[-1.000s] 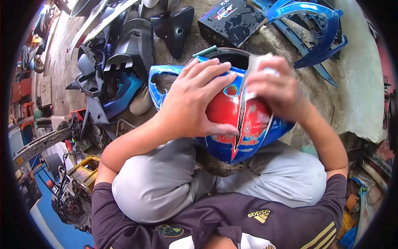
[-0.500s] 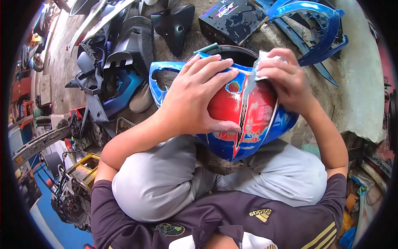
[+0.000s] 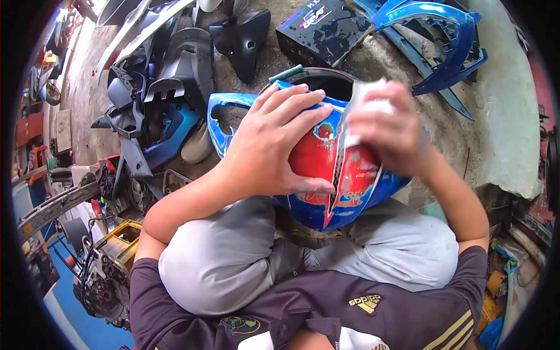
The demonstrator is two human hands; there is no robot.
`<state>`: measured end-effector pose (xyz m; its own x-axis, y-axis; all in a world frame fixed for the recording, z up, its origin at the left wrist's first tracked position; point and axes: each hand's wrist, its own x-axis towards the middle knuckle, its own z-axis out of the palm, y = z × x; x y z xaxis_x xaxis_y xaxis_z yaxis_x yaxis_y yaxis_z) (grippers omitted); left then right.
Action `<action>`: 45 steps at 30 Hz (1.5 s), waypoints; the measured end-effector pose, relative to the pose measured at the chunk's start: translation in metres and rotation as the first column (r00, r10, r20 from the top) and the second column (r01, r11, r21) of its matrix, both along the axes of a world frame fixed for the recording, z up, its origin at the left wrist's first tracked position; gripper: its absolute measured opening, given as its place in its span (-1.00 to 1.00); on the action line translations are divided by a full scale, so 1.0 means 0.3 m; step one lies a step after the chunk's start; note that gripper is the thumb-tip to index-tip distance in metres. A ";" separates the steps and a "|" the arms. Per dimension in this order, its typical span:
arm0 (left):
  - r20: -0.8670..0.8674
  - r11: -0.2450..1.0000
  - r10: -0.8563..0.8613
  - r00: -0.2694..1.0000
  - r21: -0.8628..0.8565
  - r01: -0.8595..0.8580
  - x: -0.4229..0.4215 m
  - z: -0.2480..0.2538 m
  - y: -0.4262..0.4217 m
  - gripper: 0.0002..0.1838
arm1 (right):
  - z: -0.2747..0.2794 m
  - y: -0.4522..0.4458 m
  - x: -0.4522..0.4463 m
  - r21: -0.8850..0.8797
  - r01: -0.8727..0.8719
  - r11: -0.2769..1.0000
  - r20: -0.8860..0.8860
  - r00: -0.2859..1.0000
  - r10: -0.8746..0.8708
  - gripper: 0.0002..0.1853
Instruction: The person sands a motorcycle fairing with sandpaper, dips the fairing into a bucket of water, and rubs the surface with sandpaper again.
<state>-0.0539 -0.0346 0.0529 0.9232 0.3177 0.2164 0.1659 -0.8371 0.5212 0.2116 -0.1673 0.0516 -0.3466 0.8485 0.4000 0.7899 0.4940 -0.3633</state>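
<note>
head: panel (image 3: 312, 153) under left grip (image 3: 265, 143), seemingly right grip (image 3: 392, 129) too

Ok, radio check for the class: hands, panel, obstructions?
Left hand spread on panel. Right hand, blurred, holding pale sheet at panel. Panel's paint patchy. Box beyond, clear of both hands.

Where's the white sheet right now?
Head view, right of centre: the white sheet is in the right hand, over the upper right of the panel.
</note>
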 end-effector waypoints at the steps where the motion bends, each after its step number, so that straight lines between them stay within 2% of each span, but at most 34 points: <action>1: -0.012 1.000 -0.002 1.000 -0.001 0.002 -0.007 0.001 -0.002 0.21 | 0.013 -0.016 -0.034 -0.011 -0.054 0.998 -0.006 0.999 0.054 -0.74; 3: -0.008 1.000 0.003 1.000 -0.002 -0.003 -0.010 -0.003 -0.001 0.20 | -0.030 0.027 0.033 0.066 0.033 0.997 0.011 0.999 -0.034 -0.77; 5: 0.013 1.000 0.003 1.000 -0.002 -0.003 0.001 -0.004 0.004 0.20 | -0.040 0.036 0.080 0.032 0.090 0.995 0.027 0.996 -0.091 -0.78; 7: 0.002 1.000 -0.003 1.000 0.004 0.003 0.001 0.003 0.004 0.20 | 0.023 -0.018 -0.016 0.021 -0.050 0.999 0.014 0.999 0.050 -0.77; 11: 0.010 1.000 0.008 1.000 -0.005 -0.008 -0.006 -0.005 -0.001 0.19 | -0.050 0.012 0.093 0.018 0.141 0.990 0.031 0.989 -0.142 -0.80; 12: 0.006 1.000 0.007 1.000 -0.006 -0.007 -0.003 -0.003 -0.006 0.19 | -0.040 -0.007 0.083 0.044 0.090 0.995 0.090 0.992 -0.094 -0.80; 13: 0.004 1.000 0.007 1.000 -0.002 -0.006 0.001 -0.001 -0.002 0.19 | 0.001 -0.031 0.011 0.047 0.010 0.999 0.016 1.000 -0.011 -0.79; 15: 0.002 1.000 0.012 1.000 -0.001 -0.012 -0.006 -0.003 0.002 0.21 | 0.017 -0.044 -0.032 -0.006 -0.048 0.999 -0.006 0.999 0.048 -0.79; 17: 0.007 1.000 0.016 1.000 -0.010 -0.015 -0.002 -0.005 0.006 0.22 | -0.053 0.011 0.091 0.004 0.144 0.990 0.025 0.989 -0.144 -0.79; 18: -0.002 1.000 0.012 1.000 -0.004 -0.012 -0.003 -0.002 -0.001 0.22 | -0.057 0.011 0.115 0.005 0.162 0.987 0.044 0.986 -0.162 -0.77; 21: -0.008 1.000 0.005 1.000 0.006 -0.005 -0.003 0.001 -0.001 0.24 | 0.029 -0.056 -0.050 -0.045 -0.052 0.998 -0.015 0.999 0.051 -0.76; 22: -0.003 1.000 0.003 1.000 -0.001 -0.003 -0.002 -0.003 0.007 0.24 | -0.004 -0.044 -0.020 -0.006 -0.054 0.999 -0.023 0.998 0.054 -0.74; 25: -0.004 1.000 0.000 1.000 -0.004 0.000 0.001 -0.002 0.005 0.25 | -0.039 0.018 0.101 -0.031 0.158 0.987 -0.001 0.987 -0.158 -0.72; 26: -0.004 1.000 -0.003 1.000 0.005 0.003 -0.001 0.000 0.004 0.25 | -0.037 -0.013 0.055 0.016 0.106 0.994 0.001 0.994 -0.106 -0.72; 27: -0.011 1.000 -0.004 1.000 0.009 0.004 -0.003 0.001 0.001 0.25 | -0.007 -0.031 -0.008 -0.002 -0.029 1.000 -0.009 1.000 0.029 -0.72; 29: 0.001 1.000 -0.004 1.000 -0.021 0.004 -0.005 -0.001 0.002 0.25 | -0.012 -0.004 -0.018 0.027 -0.005 1.000 -0.018 1.000 0.005 -0.73; 31: 0.025 0.999 -0.006 1.000 -0.041 0.007 0.002 -0.008 0.012 0.25 | -0.039 0.057 0.095 0.017 0.133 0.991 0.044 0.990 -0.134 -0.74; 32: 0.026 0.999 -0.004 1.000 -0.041 0.005 0.006 -0.005 0.017 0.25 | -0.038 0.034 0.080 0.018 0.101 0.995 0.061 0.993 -0.102 -0.77; 33: 0.029 0.999 -0.003 1.000 -0.040 0.004 0.011 -0.001 0.023 0.25 | 0.003 0.006 -0.003 0.035 0.006 0.999 -0.004 1.000 -0.006 -0.75; 35: 0.021 0.998 0.002 1.000 -0.060 -0.001 0.001 -0.001 0.010 0.26 | -0.006 -0.018 -0.050 -0.001 -0.050 0.999 -0.040 0.998 0.050 -0.73; 37: 0.043 0.998 0.011 0.999 -0.063 -0.008 0.003 -0.007 0.012 0.26 | -0.038 0.033 0.077 0.001 0.119 0.993 -0.015 0.993 -0.119 -0.72; 39: 0.056 0.998 0.002 0.998 -0.059 0.002 0.000 -0.008 0.005 0.27 | -0.034 -0.013 0.053 0.008 0.082 0.997 -0.038 0.996 -0.082 -0.71; 41: 0.054 0.997 0.016 0.998 -0.071 -0.012 -0.003 -0.008 0.001 0.25 | 0.025 -0.071 -0.057 -0.034 -0.081 0.996 -0.132 0.988 0.076 -0.71; 42: 0.054 0.997 0.021 0.998 -0.081 -0.017 0.000 -0.010 0.008 0.24 | -0.022 -0.069 -0.006 0.026 -0.020 0.999 -0.098 0.995 0.022 -0.73; 43: 0.059 0.996 0.028 0.998 -0.084 -0.023 0.003 -0.009 0.015 0.24 | -0.056 -0.062 0.078 -0.015 0.087 0.996 -0.084 0.993 -0.088 -0.78; 45: 0.052 0.998 0.041 0.998 -0.058 -0.038 0.006 -0.006 0.014 0.23 | -0.065 -0.081 0.127 0.011 0.127 0.992 -0.026 0.992 -0.127 -0.80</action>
